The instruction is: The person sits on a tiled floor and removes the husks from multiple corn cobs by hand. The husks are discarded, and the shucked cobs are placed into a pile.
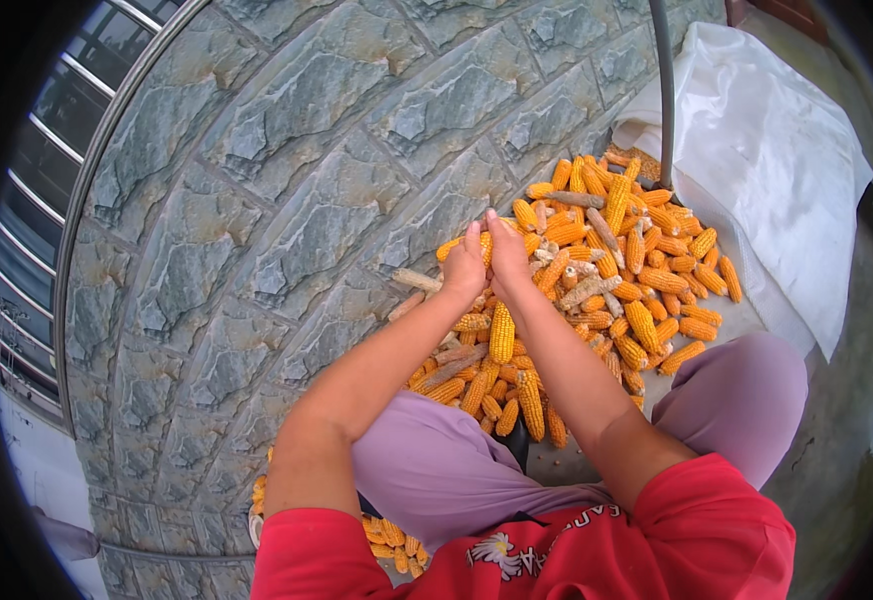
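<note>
My left hand [464, 264] and my right hand [506, 251] are close together above a heap of dried corn cobs [661, 280]. Between them shows part of a yellow corn cob [486, 248], with the fingers of my left hand curled at it. My right hand's palm side and grip are mostly hidden, so its hold cannot be told. A full yellow cob [502, 332] lies just below the hands on the heap. Bare and partly bare cobs [590, 292] are mixed among the orange ones.
A stone-faced wall [316, 165] rises beside the heap. A thin grey pole [664, 97] stands at its far side, by white plastic sheeting [774, 172]. Loose kernels [643, 163] show near the pole. More cobs [395, 541] lie behind my lap at the lower left.
</note>
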The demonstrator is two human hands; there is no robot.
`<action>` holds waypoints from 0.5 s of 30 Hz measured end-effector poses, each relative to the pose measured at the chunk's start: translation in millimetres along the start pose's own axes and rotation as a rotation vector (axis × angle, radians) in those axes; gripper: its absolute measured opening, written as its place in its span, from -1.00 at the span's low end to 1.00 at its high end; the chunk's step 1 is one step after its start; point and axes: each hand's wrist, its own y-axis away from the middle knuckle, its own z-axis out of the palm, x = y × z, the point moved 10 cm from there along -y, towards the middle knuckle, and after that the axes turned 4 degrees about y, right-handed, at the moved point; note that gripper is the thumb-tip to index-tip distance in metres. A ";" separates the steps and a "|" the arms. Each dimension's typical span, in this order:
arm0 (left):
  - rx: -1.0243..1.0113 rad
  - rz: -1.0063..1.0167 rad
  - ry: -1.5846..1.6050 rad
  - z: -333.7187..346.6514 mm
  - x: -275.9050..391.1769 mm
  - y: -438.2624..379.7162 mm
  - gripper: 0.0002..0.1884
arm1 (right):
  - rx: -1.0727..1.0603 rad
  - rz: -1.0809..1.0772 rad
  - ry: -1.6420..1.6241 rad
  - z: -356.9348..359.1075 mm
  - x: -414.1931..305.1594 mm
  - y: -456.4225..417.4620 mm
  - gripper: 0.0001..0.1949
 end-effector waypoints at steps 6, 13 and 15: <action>0.033 0.019 0.074 -10.6 3.4 -5.0 -0.30 | -0.106 -0.210 -0.042 20.1 -11.0 9.9 -0.68; 0.049 0.181 -0.067 -4.9 -4.4 -12.8 -0.39 | 0.037 -0.337 0.143 0.4 -11.9 4.0 -0.69; -0.011 0.128 0.181 9.7 2.5 -1.8 -0.43 | 0.052 -0.330 0.180 -8.0 -14.5 -4.0 -0.69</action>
